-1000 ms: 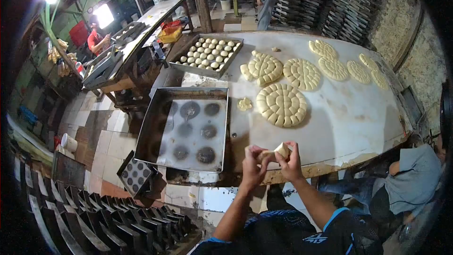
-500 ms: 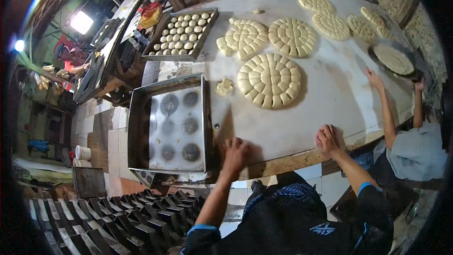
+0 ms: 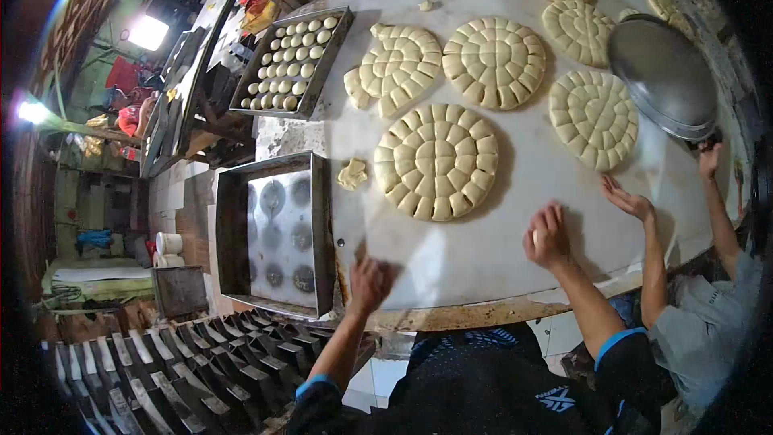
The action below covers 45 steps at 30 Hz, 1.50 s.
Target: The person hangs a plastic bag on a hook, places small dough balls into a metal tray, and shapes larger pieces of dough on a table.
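At the near edge of the pale tabletop (image 3: 483, 274), my left hand (image 3: 373, 282) rests beside a metal tray, its fingers blurred. My right hand (image 3: 548, 235) is held with curled fingers over the table; what it may hold is hidden. Beyond both hands lies a round of cut dough (image 3: 437, 163), touched by neither. A second cut dough round (image 3: 494, 63) and a misshapen one (image 3: 396, 69) sit farther back. Nearer the co-worker is another cut dough round (image 3: 594, 121). A small dough scrap (image 3: 352, 174) lies left of the front round.
A co-worker's open hand (image 3: 632, 197) is near the right dough round; their other hand (image 3: 708, 159) is at a tilted round pan (image 3: 664, 72). On the left are a deep metal tray (image 3: 326, 234) and a tray of dough balls (image 3: 299, 87). Stacked metal tins (image 3: 177, 370) stand below.
The co-worker's pan, earlier with dough showing inside, now shows its grey underside, and a cut dough round lies beside it. My right hand has moved inward from the table edge. The view has shifted.
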{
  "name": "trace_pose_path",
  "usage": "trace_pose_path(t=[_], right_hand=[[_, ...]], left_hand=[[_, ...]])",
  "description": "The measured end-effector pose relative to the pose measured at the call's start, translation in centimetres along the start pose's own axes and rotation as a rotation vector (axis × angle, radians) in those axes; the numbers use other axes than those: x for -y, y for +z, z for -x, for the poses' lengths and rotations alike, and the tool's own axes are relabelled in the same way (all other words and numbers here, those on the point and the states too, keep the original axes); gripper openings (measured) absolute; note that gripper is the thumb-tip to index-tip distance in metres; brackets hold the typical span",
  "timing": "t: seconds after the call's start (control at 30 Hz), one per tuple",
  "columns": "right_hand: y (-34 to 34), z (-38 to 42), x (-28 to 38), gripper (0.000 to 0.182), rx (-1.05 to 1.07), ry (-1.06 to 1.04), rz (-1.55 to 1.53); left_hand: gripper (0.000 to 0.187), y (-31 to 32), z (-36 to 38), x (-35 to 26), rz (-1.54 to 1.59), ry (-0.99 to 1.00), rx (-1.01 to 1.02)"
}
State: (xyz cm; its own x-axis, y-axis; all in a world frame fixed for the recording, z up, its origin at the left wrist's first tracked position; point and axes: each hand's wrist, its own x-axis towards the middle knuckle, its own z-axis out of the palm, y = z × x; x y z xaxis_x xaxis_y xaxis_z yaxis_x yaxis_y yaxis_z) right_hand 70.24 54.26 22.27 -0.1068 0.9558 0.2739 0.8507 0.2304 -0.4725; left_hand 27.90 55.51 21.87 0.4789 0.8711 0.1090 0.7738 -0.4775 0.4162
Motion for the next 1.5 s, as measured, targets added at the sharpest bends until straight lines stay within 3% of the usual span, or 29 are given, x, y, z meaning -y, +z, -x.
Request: trace_pose_path(t=[0.03,0.1,0.17,0.23,0.3,0.37,0.43,0.47,0.5,0.53,0.6,0.63,0.7,0.73,0.8,0.87,0.9,0.97,1.03,1.07,1.13,1.17,1.2,1.23,1.27,1.3,1.37,1.43,1.5], right_hand=[[1.3,-2.1,0.0,0.015,-0.090,0.056,0.010],[3.3,-4.8,2.2,0.013,-0.200,0.109,-0.004],[5.3,-3.3,4.5,0.013,-0.110,0.091,-0.008],[4.8,0.6,4.5,0.014,0.021,-0.053,-0.081],[2.7,3.0,2.6,0.012,0.100,-0.147,-0.154],[2.1,2.4,-1.4,0.011,-0.009,-0.051,0.041],[1.6,-0.7,-3.4,0.010,-0.119,0.029,0.212],[1.7,-2.9,-2.3,0.010,-0.135,0.126,0.180],[2.1,-4.6,-0.9,0.009,-0.153,0.220,0.152],[3.2,-5.2,-0.2,0.009,-0.140,0.220,0.156],[5.6,-5.8,1.5,0.009,-0.386,0.293,0.064],[6.2,-4.8,2.6,0.009,-0.372,0.272,0.072],[5.9,-1.8,5.1,0.008,-0.208,0.147,0.066],[4.8,-0.5,6.2,0.008,-0.204,0.076,0.074],[2.3,1.8,5.4,0.011,-0.051,0.251,0.108],[0.1,3.8,3.0,0.022,0.113,0.635,0.063],[-0.5,4.2,1.5,0.028,0.248,0.949,-0.188],[0.9,4.0,6.5,0.029,0.139,0.978,-0.476],[4.3,2.1,14.6,0.027,0.179,0.728,-0.724],[4.9,-0.6,21.6,0.026,0.293,0.595,-0.703],[7.3,-4.7,32.8,0.033,0.177,0.158,-0.568],[7.5,-6.7,38.4,0.035,0.223,0.129,-0.609],[9.8,-8.4,40.4,0.032,0.088,-0.274,-0.454],[12.2,-9.5,41.8,0.029,0.072,-0.438,-0.438],[15.4,-10.1,42.2,0.027,0.096,-0.530,-0.476],[17.9,-10.5,42.3,0.024,0.233,-0.528,-0.471],[18.5,-9.7,41.9,0.024,0.185,-0.647,-0.161],[17.5,-8.5,40.1,0.022,0.085,-0.575,-0.248],[14.5,-6.8,37.0,0.018,-0.057,-0.404,-0.285]], left_hand=[[0.011,-0.9,-2.8,-0.1,-0.139,-0.012,-0.127],[0.012,0.9,-7.0,-2.0,-0.035,-0.128,-0.300],[0.018,3.6,-7.3,-3.9,0.072,-0.088,-0.321],[0.019,4.0,-4.1,-6.9,0.072,-0.109,-0.118],[0.017,4.0,0.3,-5.7,0.145,0.063,-0.162],[0.015,1.9,2.0,-1.3,-0.056,0.172,-0.162],[0.016,1.3,1.1,2.9,-0.063,-0.073,-0.127],[0.017,2.1,-0.2,4.6,0.054,-0.136,-0.339],[0.015,-2.6,-4.3,-0.5,0.031,-0.193,-0.269],[0.013,-1.9,-6.1,-0.7,0.093,-0.146,-0.282],[0.007,0.0,-7.1,-2.6,0.178,-0.206,-0.269],[0.013,2.1,-5.9,-2.5,0.231,-0.196,-0.246],[0.033,2.6,-1.8,-2.9,0.438,0.012,-0.198],[0.035,2.4,1.1,-3.2,0.397,0.028,-0.171],[0.038,-0.3,5.3,-2.9,0.370,0.043,-0.147],[0.044,-3.1,9.2,-1.0,0.393,-0.207,0.092],[0.045,-5.4,10.6,0.3,0.500,-0.199,-0.005],[0.045,-12.1,10.8,1.3,0.510,-0.237,-0.346],[0.043,-16.6,11.4,4.8,0.345,-0.292,-0.507],[0.046,-16.6,11.9,7.5,0.293,-0.352,-0.447],[0.049,-15.1,12.4,11.8,0.242,-0.406,-0.393],[0.066,-14.5,12.3,13.2,0.164,-0.476,-0.121],[0.084,-14.0,12.2,14.2,0.085,-0.540,0.151],[0.084,-13.6,12.3,14.8,0.086,-0.537,0.147],[0.098,-13.2,12.6,15.1,0.141,-0.506,0.129],[0.113,-13.3,12.7,15.4,0.192,-0.470,0.112],[0.111,-14.8,12.8,15.8,0.223,-0.428,0.190],[0.111,-15.9,13.8,15.2,0.341,-0.323,0.032],[0.099,-16.3,13.9,14.7,0.331,-0.377,-0.160]])
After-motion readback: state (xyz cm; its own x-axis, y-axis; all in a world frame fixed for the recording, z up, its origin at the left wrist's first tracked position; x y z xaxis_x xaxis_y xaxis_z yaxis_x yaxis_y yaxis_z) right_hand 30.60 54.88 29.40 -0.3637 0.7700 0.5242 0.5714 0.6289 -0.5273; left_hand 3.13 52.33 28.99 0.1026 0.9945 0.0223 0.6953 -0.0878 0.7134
